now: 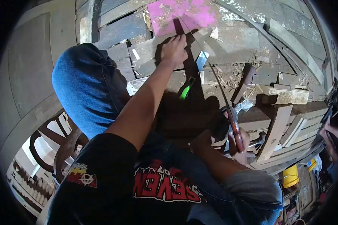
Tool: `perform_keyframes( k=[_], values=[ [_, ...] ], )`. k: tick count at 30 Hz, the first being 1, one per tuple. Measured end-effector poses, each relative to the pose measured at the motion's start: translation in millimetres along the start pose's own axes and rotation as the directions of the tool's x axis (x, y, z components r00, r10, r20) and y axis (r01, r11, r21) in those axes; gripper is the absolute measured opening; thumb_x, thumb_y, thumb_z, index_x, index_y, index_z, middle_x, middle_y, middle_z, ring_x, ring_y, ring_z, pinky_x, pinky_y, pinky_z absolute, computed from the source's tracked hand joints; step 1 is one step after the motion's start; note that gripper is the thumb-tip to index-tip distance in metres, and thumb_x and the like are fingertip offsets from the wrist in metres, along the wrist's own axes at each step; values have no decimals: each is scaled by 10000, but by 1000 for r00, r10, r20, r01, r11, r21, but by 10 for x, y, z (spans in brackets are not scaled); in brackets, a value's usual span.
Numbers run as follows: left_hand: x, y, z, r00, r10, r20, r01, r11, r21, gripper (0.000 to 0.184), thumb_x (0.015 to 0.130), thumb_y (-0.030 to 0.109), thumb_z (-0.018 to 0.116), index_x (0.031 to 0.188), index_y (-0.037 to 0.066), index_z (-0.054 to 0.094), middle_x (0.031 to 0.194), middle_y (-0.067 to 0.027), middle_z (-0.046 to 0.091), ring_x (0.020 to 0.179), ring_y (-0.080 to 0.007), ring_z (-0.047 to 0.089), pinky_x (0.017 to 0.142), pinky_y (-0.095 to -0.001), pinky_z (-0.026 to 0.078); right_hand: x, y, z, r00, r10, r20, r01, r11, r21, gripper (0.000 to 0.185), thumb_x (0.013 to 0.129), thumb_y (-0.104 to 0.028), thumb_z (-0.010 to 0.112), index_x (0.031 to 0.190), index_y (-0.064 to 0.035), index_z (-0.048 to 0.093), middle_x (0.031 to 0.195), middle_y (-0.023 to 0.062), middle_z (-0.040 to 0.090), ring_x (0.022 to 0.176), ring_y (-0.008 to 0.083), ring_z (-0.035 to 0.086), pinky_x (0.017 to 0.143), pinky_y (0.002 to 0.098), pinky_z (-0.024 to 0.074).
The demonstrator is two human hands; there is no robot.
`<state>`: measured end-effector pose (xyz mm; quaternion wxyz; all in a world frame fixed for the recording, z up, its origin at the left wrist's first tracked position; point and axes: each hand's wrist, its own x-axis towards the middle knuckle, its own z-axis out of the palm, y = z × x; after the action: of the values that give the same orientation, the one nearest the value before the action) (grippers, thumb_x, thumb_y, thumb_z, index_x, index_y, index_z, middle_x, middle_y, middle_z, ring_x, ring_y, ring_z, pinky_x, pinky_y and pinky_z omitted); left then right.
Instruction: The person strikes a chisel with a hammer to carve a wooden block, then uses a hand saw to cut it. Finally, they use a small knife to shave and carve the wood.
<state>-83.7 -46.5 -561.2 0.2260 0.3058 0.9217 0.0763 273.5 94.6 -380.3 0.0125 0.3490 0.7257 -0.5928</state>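
My right hand (239, 142) grips the brown wooden handle of what looks like a handsaw (221, 88), seen nearly edge-on. Its thin blade slants up and left across the boards, past my other hand. At upper centre, my left hand (174, 49) presses down on the wooden planks (233, 41), fingers bent and close together. A dark strip passes beneath those fingers; whether it is wood or shadow is unclear. Beside the blade lies a small light-blue piece (202, 60). A bright green object (184, 92) sits in the shadow nearer my body.
A pink sheet (182, 17) strewn with chips lies at the top. Curved wooden strips (296, 48) and offcuts (287, 95) are at right, near a hammer (260, 138). A yellow bucket (291, 176) stands lower right. At left is a wooden chair (56, 144). My denim-covered knee (88, 82) rises beside my arm.
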Motion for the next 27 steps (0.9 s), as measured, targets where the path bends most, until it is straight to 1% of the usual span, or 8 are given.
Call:
perform_keyframes(
  k=[3,7,12,16,17,22,25,27],
  values=[
    [16,-131,212,992,40,-118,-36,999,34,544,807,120,664,1334,19,577,1352,-133,645,1270,-316,607,980,-484,560,755,52,557,994,-89,70,92,995,-38,222,980,-153,696,846,-19,580,637,12,461,594,97,418,545,315,363],
    [22,-104,157,990,59,-127,-58,998,17,517,793,145,689,1277,3,574,1243,-189,662,1203,-363,628,936,-505,562,528,130,320,961,-273,39,276,954,-120,224,956,-135,718,821,-6,593,616,50,481,578,102,440,540,322,373],
    [-34,-41,133,987,77,-143,-78,997,1,500,788,120,678,1272,46,576,1260,-148,667,1207,-334,631,899,-489,593,-322,123,-272,952,287,104,-274,954,-123,165,942,-108,688,840,7,629,606,60,489,557,100,464,519,324,375],
    [27,-34,91,992,68,-104,-65,997,30,424,784,111,674,1187,7,593,1228,-159,669,1199,-346,635,929,-489,577,616,333,451,952,-294,90,305,939,-161,243,955,-120,701,785,-10,567,637,54,494,570,152,456,557,341,388],
    [78,-98,61,994,71,-80,-71,997,3,406,772,110,677,1151,-3,586,1196,-163,668,1175,-360,635,924,-501,572,733,159,557,992,-33,119,42,997,-72,259,959,-122,701,772,-20,553,633,39,463,581,127,434,551,322,375],
    [11,-100,104,987,85,-136,-85,996,5,537,811,148,657,1328,24,586,1306,-164,665,1231,-356,632,965,-504,566,26,213,-29,990,10,142,-2,998,-58,251,972,-114,679,766,-10,580,611,41,502,565,119,469,523,335,377],
    [-30,-45,170,990,51,-133,-48,999,20,597,842,115,632,1428,42,545,1419,-167,621,1319,-343,578,959,-498,563,-249,159,-247,984,118,133,-98,985,-142,251,943,-124,681,1130,39,719,667,49,568,636,106,487,586,315,439],
    [10,-81,179,998,44,-47,-45,998,-34,609,803,158,689,1380,3,572,1396,-189,623,1279,-369,593,988,-494,560,185,111,91,995,-66,69,72,994,-81,131,950,-121,681,970,9,682,642,34,515,610,107,460,565,322,419]
  ],
)
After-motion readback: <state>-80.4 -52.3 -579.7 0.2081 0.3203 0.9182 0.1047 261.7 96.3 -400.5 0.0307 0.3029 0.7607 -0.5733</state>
